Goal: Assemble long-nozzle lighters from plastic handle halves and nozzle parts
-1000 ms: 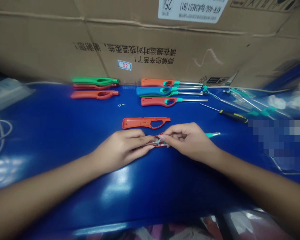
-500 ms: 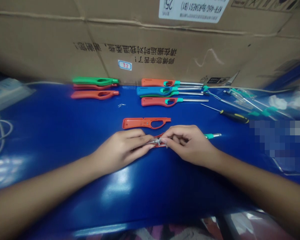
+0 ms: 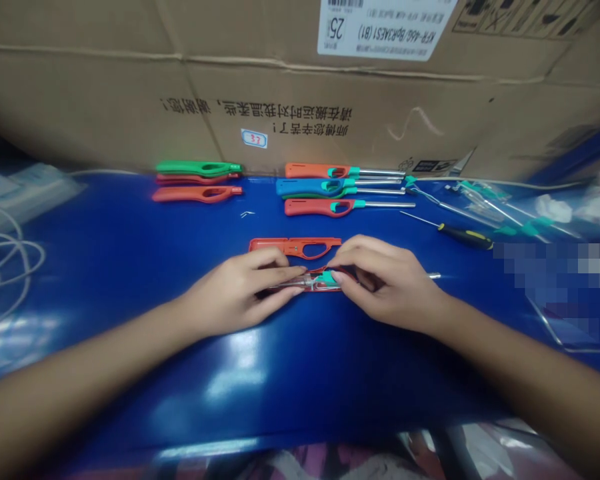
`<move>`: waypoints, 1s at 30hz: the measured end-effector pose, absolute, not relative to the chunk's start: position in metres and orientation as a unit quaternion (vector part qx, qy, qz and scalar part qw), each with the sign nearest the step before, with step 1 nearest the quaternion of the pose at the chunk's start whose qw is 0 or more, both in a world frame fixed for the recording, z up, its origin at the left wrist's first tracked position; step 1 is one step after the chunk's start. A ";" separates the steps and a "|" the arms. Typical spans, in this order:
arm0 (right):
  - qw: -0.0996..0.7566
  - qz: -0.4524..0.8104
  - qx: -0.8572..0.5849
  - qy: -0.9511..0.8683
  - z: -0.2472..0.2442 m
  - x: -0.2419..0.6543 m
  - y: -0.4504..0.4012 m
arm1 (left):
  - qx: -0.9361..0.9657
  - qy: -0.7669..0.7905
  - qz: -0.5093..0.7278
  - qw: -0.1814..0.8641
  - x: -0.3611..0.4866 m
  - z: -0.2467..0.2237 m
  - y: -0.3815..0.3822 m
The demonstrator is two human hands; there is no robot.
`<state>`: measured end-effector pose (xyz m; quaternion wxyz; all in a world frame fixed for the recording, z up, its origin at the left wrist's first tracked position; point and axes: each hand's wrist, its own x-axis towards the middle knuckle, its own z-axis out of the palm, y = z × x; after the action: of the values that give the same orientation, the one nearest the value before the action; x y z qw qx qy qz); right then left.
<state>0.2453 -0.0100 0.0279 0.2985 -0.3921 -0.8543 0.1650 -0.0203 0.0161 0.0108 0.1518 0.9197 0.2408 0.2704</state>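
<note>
Covering both ends of the red shell half [image 3: 324, 290], the left grip [image 3: 245, 287] and the right grip [image 3: 383, 277] leave only its middle in view. Beyond the right grip, the tip of a metal tube [image 3: 435, 275] peeks out; whatever joins it to the shell is hidden under the palm. A pixelated patch [image 3: 555, 287] blots out the area to the right of the right grip, and the forearms run off the lower corners.

Inside the red shell half, between the two grips, lie a slim clear part [image 3: 307, 281], a bit of pale wire and a green piece [image 3: 326, 277]; finer details are too small to tell. Just past the left grip, an orange shell half [image 3: 291, 247] rests on the tabletop [image 3: 280, 373] with its hollow side up, a small shiny spot in it. Farther beyond the grips stands a cardboard box [image 3: 130, 133], its top cut off.

The left grip is narrow, thumb and fingers pinching the shell and the clear part. The right grip is closed around the shell's other end, thumb on the green piece, its rear fingers curled under. Both forearms slant inward, the hands near each other.
</note>
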 end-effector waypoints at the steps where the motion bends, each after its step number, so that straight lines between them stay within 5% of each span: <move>1: 0.280 0.143 -0.391 -0.865 0.029 0.247 -0.009 | 0.921 0.242 0.266 0.150 -0.021 0.011 0.018; 11: 0.214 0.048 -0.349 -0.911 0.032 0.257 -0.007 | 0.922 0.218 0.260 0.184 -0.026 0.010 0.023; 17: 0.100 0.060 -0.249 -0.961 0.033 0.258 -0.007 | 0.916 0.220 0.267 0.204 -0.025 0.013 0.022; 30: 0.063 0.069 -0.252 -0.963 0.032 0.257 -0.008 | 0.903 0.270 0.238 0.235 -0.026 0.017 0.026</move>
<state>0.2566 -0.0079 0.0325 0.0629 -0.2522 -0.9632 0.0689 -0.0258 0.0258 0.0167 0.2345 0.9031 0.2700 0.2376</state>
